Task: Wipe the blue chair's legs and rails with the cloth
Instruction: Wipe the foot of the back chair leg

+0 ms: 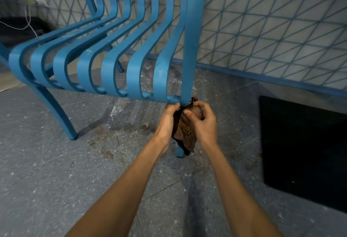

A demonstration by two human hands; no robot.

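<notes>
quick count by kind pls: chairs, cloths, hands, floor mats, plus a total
blue chair: 1
cloth: 1
hands: 2, left hand and right hand, both holding the cloth at the chair's front leg
black mat: 1
total: 5

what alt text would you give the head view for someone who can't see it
A person's left hand and right hand grip a brown cloth wrapped around one leg of a blue slatted chair, below the seat rail. The chair stands on a grey floor by a tiled wall.
</notes>
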